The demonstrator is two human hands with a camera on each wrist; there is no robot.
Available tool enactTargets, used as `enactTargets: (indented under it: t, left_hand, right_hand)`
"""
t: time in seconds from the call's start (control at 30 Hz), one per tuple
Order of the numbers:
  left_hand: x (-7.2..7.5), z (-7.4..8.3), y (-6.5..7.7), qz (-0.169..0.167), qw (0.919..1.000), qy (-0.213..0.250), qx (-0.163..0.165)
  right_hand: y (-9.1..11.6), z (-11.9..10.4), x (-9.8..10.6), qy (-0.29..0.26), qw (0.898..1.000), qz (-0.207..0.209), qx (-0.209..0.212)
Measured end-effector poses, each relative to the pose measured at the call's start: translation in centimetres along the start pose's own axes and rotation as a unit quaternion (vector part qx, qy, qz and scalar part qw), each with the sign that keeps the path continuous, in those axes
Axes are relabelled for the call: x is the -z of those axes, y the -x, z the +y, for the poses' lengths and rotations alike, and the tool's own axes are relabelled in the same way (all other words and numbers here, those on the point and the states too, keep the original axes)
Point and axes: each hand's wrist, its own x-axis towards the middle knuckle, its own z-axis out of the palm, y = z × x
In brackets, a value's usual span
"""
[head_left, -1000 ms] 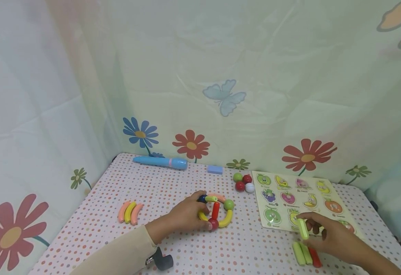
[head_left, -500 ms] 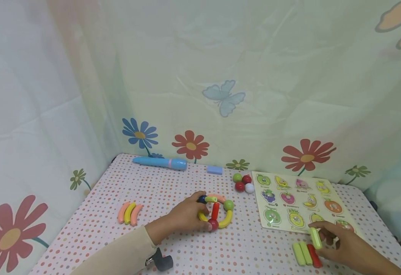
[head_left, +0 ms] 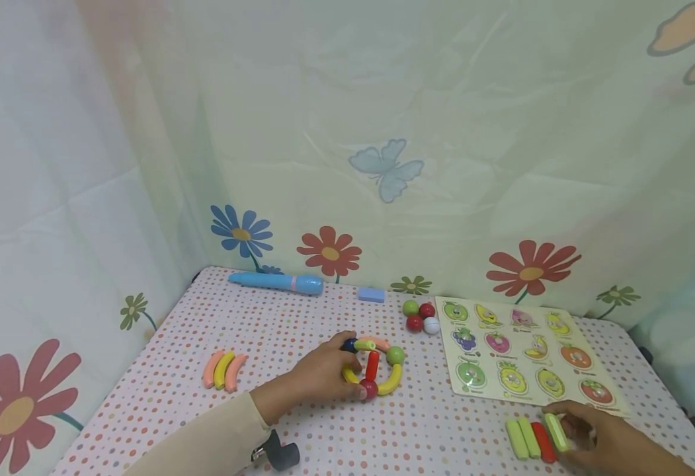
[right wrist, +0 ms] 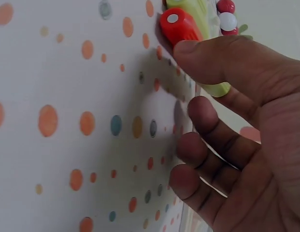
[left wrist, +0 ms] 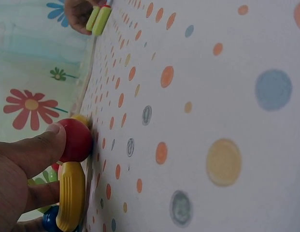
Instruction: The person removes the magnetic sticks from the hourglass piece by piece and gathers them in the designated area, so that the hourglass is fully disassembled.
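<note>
My left hand [head_left: 323, 371] grips the left side of a ring of magnetic sticks and balls. In the left wrist view its thumb presses the red ball [left wrist: 76, 140], beside a curved yellow stick [left wrist: 71, 195]. The ring also has a green ball [head_left: 395, 355], a dark blue ball [head_left: 349, 345] and a straight red stick [head_left: 372, 365] inside. At the right, my right hand [head_left: 606, 436] pinches a light green stick [head_left: 557, 433] beside a loose red stick [head_left: 542, 441]. Two more light green sticks [head_left: 522, 438] lie left of that; the right wrist view hides most of the held stick.
Curved pink and yellow sticks [head_left: 224, 370] lie at the left. Several balls [head_left: 421, 317] sit behind the ring, left of a fruit picture board [head_left: 498, 350]. A blue pen-shaped object [head_left: 276, 281] and a small blue block [head_left: 371, 295] lie along the back edge.
My right hand has carried the light green stick rightward and down from the board's front edge to the right side of the red stick. My left hand and the ring have stayed put.
</note>
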Motion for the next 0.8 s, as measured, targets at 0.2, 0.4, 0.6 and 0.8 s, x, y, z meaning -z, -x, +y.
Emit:
enactTargets:
  t: [0.2,0.4,0.6,0.8]
  left_hand:
    - [-0.2,-0.2,0.0,-0.001,0.9999,-0.011,0.001]
    - [-0.1,-0.2,0.0,-0.001,0.9999,-0.015,0.0]
    - [-0.2,-0.2,0.0,0.002,1.0,-0.001,0.001]
    - [-0.1,-0.2,0.1,0.002,0.9998,-0.019,-0.003]
  right_hand:
    - [-0.2,0.4,-0.7,0.005,1.0,0.0,-0.012]
    - [-0.5,0.7,-1.1,-0.02,0.999,-0.007,-0.028]
    - [-0.2,0.2,-0.7,-0.017,0.999,-0.019,-0.047]
    - [-0.4,-2.7,0.8,0.044,0.997,0.044,0.035]
